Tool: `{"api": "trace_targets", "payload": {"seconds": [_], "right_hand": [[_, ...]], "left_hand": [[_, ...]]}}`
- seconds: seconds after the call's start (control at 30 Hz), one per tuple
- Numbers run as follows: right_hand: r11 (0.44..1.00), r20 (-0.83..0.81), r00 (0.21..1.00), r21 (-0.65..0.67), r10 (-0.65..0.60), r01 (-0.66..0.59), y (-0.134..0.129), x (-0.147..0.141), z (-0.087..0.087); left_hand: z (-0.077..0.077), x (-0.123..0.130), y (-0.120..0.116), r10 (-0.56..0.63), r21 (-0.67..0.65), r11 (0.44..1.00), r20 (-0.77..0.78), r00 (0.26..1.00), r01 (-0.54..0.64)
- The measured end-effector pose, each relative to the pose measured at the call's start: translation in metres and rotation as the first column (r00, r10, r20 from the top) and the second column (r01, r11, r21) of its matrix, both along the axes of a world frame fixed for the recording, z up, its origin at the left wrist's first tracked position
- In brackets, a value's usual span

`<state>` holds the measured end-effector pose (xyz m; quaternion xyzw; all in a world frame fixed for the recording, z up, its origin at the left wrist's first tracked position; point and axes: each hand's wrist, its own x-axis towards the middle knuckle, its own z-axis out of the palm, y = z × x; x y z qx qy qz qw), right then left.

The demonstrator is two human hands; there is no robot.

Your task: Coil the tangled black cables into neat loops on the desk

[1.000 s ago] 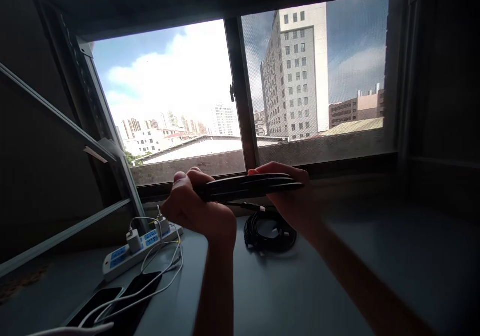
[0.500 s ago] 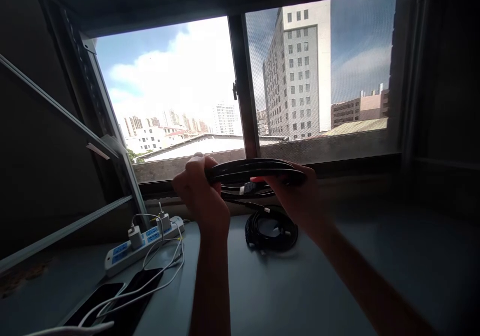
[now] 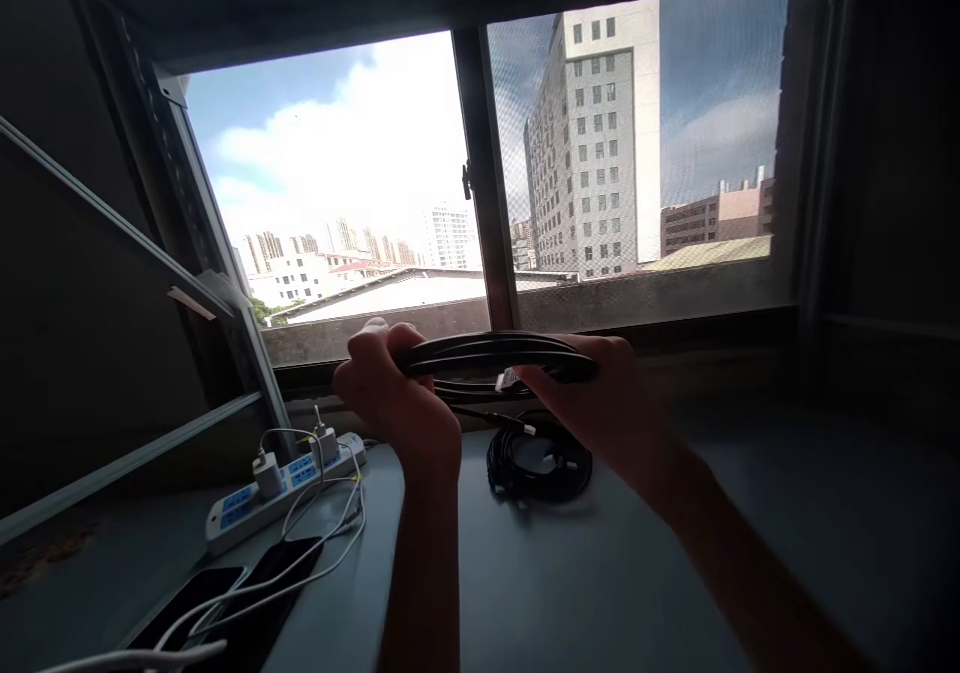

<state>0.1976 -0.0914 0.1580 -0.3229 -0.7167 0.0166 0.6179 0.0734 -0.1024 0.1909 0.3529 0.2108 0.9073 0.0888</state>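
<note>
A coiled black cable (image 3: pixel 487 351) is held up above the table, between my two hands. My left hand (image 3: pixel 397 388) grips the coil's left end, with the fingers wrapped round it. My right hand (image 3: pixel 600 388) is closed on the right end, its thumb lying along the near side. By that thumb shows a cable plug (image 3: pixel 507 380) with a light-coloured end. Another plug (image 3: pixel 517 423) on a black lead hangs below the held coil. Beneath, a second coil of black cable (image 3: pixel 536 493) lies on the table, with several connector ends inside its loop.
On the left stands a white power strip (image 3: pixel 259 509) with chargers plugged in. White charging cables (image 3: pixel 300 563) run from it over two dark phone-like devices (image 3: pixel 259 598). A metal frame (image 3: pixel 262 373) rises at the left, and a window (image 3: pixel 480 183) lies behind the grey table (image 3: pixel 570 593).
Both hands have lowered the coil slightly and shifted it a little left. The plug by my right thumb has turned and is partly covered. The coil on the table stays put.
</note>
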Motion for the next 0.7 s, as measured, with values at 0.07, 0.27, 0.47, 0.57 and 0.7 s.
{"api": "trace_targets", "payload": {"seconds": [0.07,0.27,0.47,0.57,0.7], "right_hand": [[0.996,-0.023,0.996,-0.025,0.084,-0.084,0.0000,0.0001,-0.0004],[0.981,-0.055,0.982,-0.069,0.180,-0.183,0.0026,-0.0030,-0.0004],[0.978,-0.143,0.970,-0.036,0.197,-0.204,0.0022,-0.0018,0.0020],[0.962,-0.151,0.954,-0.047,0.259,-0.269,0.0032,-0.0001,0.0021],[0.948,-0.170,0.934,-0.006,0.314,-0.319,0.0067,-0.0024,0.0008]], "left_hand": [[-0.0002,-0.0002,-0.0006,0.002,0.001,1.000,-0.010,1.000,-0.002],[0.0026,0.0006,-0.0039,0.030,-0.029,0.999,0.021,0.999,-0.029],[-0.0015,-0.0018,0.0003,0.077,0.013,0.997,-0.072,0.994,-0.076],[-0.0046,-0.0034,0.0043,0.143,0.083,0.988,-0.151,0.978,-0.132],[-0.0048,-0.0024,0.0047,0.143,0.068,0.988,-0.080,0.987,-0.138]]}}
